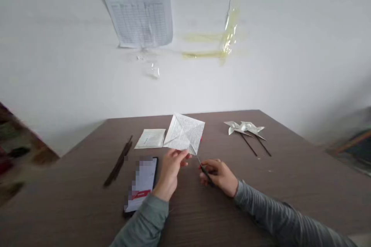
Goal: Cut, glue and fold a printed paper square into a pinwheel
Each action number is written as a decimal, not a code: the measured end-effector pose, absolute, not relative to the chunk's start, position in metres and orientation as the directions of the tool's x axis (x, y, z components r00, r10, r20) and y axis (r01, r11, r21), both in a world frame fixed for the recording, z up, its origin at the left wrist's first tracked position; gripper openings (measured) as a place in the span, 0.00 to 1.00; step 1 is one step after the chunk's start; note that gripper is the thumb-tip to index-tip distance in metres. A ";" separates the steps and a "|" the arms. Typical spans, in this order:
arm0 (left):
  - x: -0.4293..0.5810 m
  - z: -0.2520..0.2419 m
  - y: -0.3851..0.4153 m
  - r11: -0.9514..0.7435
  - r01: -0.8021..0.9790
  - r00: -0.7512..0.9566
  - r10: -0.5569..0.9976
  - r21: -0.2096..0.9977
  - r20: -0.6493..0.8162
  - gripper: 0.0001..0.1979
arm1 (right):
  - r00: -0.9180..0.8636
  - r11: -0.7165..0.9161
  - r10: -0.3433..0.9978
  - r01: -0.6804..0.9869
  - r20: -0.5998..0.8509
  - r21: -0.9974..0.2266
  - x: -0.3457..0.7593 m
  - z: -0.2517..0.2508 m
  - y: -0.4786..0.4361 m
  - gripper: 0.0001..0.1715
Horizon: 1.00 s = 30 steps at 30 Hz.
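Observation:
My left hand pinches the near corner of a creased square sheet of printed paper and holds it up off the brown table. My right hand is closed round the handles of a pair of scissors. The thin blades point up and left, and their tip meets the paper's lower corner beside my left fingers.
A phone lies by my left wrist, thin dark sticks to its left, and a second printed sheet behind. Two paper pinwheels on sticks lie at the right rear. A printed sheet and yellowed tape hang on the wall.

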<state>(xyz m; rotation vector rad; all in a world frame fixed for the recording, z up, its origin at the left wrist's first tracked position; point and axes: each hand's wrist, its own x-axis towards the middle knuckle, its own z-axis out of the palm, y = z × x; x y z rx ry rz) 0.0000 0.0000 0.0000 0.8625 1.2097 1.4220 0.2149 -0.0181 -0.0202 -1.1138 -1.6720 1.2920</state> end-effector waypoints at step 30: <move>0.005 0.003 0.001 0.065 -0.239 -0.208 0.971 0.969 -0.117 0.15 | -0.327 0.148 0.942 0.207 0.075 -0.967 0.215 -0.016 -0.019 0.36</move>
